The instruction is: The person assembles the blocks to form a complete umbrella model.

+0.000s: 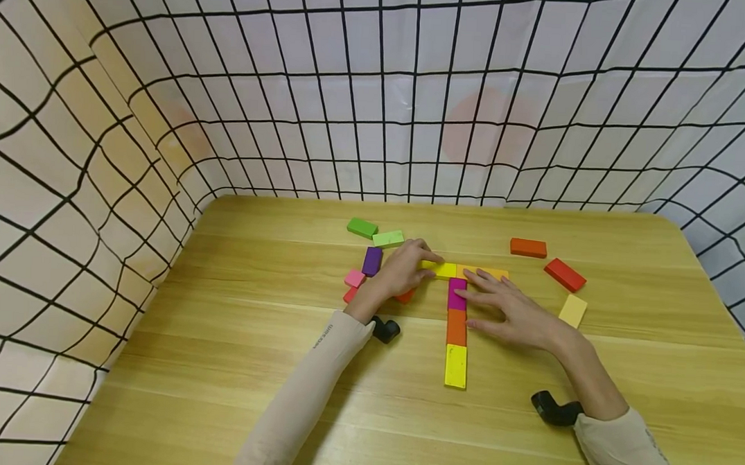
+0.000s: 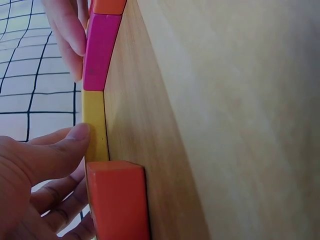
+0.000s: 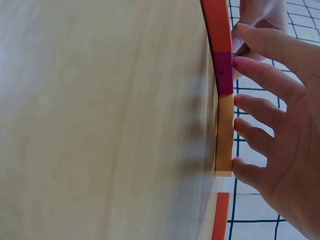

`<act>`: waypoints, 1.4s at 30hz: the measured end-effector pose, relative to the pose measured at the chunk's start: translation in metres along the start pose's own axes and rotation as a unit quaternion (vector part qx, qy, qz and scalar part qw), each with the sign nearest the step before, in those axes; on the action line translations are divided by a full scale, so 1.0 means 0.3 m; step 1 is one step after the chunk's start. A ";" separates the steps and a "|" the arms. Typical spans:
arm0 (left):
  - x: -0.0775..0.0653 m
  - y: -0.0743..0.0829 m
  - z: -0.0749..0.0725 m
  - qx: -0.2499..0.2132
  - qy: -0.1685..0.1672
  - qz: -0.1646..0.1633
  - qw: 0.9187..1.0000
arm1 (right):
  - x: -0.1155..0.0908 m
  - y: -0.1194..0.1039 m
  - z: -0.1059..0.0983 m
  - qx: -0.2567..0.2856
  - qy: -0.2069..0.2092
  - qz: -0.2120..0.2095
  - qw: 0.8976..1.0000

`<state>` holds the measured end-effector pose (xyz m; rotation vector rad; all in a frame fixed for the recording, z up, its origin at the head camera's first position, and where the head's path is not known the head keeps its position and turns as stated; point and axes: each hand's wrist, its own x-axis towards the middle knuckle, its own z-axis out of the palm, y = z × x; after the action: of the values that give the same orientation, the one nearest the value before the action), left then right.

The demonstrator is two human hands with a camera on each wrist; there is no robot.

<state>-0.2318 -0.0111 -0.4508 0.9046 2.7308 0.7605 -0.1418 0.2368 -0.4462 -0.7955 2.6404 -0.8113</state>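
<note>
Flat coloured blocks form a T on the wooden table. Its crossbar joins a yellow block (image 1: 446, 270) on the left to a light orange block (image 1: 502, 273) on the right. Down the stem run a magenta block (image 1: 456, 293), an orange block (image 1: 457, 328) and a second yellow block (image 1: 456, 368). My left hand (image 1: 403, 268) pinches the crossbar's yellow block, thumb (image 2: 75, 137) on its near side. With fingers spread, my right hand (image 1: 509, 308) rests its fingertips on the light orange, magenta and orange blocks. A red-orange block (image 1: 405, 296) lies close beside my left hand.
Left of the T lie green (image 1: 362, 227), light green (image 1: 388, 239), purple (image 1: 372, 261) and pink (image 1: 354, 278) blocks. To the right are orange-red (image 1: 528, 247), red (image 1: 565, 274) and pale yellow (image 1: 572, 311) blocks. Black netting (image 1: 384, 101) rises behind the table.
</note>
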 end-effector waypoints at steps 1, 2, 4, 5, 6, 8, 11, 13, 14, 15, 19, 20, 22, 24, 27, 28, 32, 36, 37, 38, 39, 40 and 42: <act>0.000 0.000 0.000 -0.001 0.001 0.001 1.000 | -0.001 0.000 0.000 -0.002 0.000 0.000 1.000; 0.000 0.000 0.000 -0.001 0.002 0.001 1.000 | -0.002 0.000 0.000 -0.002 0.000 -0.001 1.000; 0.000 -0.001 0.001 -0.001 0.002 0.001 1.000 | -0.003 0.000 0.000 -0.001 0.000 -0.002 1.000; 0.001 -0.001 0.002 -0.001 0.003 0.000 1.000 | -0.003 0.000 0.001 0.000 0.000 -0.002 1.000; 0.001 -0.001 0.002 -0.002 0.002 -0.001 1.000 | -0.003 0.001 0.002 0.001 0.000 -0.002 1.000; 0.001 -0.001 0.003 -0.002 0.002 -0.003 1.000 | -0.002 0.001 0.004 0.002 0.001 0.000 1.000; 0.001 -0.001 0.002 -0.006 0.000 -0.006 1.000 | -0.001 0.001 0.007 0.001 0.002 0.003 1.000; 0.000 -0.001 0.001 -0.007 -0.002 -0.007 1.000 | -0.001 0.000 0.008 0.001 0.003 0.003 1.000; 0.000 -0.001 0.000 -0.007 -0.004 -0.007 1.000 | -0.001 0.000 0.008 0.002 0.004 0.002 1.000; -0.001 -0.001 0.000 -0.007 -0.005 -0.006 1.000 | -0.001 -0.001 0.007 0.002 0.004 0.001 1.000; -0.004 -0.001 -0.003 -0.005 -0.012 0.002 1.000 | -0.002 -0.003 0.006 0.002 0.004 -0.001 1.000; -0.005 0.000 -0.005 -0.002 -0.013 0.006 1.000 | -0.002 -0.003 0.005 0.000 0.003 -0.001 1.000; -0.008 0.004 -0.004 0.009 -0.014 0.018 1.000 | -0.001 -0.003 0.005 0.002 0.002 0.004 1.000; -0.016 0.014 -0.003 0.021 -0.020 0.032 0.999 | 0.001 -0.001 0.002 0.011 0.002 0.007 1.000; -0.037 0.039 0.001 0.039 -0.046 0.051 0.997 | 0.002 0.009 -0.009 0.027 0.006 0.012 1.000; -0.045 0.050 0.002 0.042 -0.059 0.055 0.996 | 0.001 0.016 -0.015 0.032 0.010 0.012 0.999; -0.076 0.093 0.013 0.065 -0.118 0.069 0.988 | -0.015 0.054 -0.052 0.035 0.037 0.026 0.998; -0.101 0.128 0.027 0.087 -0.146 0.076 0.982 | -0.043 0.117 -0.102 0.017 0.085 0.061 0.994; -0.105 0.134 0.032 0.092 -0.149 0.078 0.981 | -0.052 0.137 -0.114 0.011 0.096 0.073 0.993; -0.109 0.139 0.037 0.098 -0.152 0.081 0.980 | -0.062 0.157 -0.125 0.003 0.106 0.086 0.991; -0.112 0.143 0.041 0.099 -0.156 0.084 0.979 | -0.071 0.179 -0.136 -0.005 0.116 0.100 0.988; -0.116 0.146 0.047 0.102 -0.160 0.086 0.978 | -0.082 0.202 -0.146 -0.008 0.122 0.114 0.986; -0.120 0.151 0.057 0.102 -0.169 0.089 0.976 | -0.102 0.241 -0.163 -0.012 0.131 0.138 0.982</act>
<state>-0.1745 0.0055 -0.4420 1.2111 2.4778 0.3143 -0.1668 0.3258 -0.4459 -0.3312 2.9059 -0.8591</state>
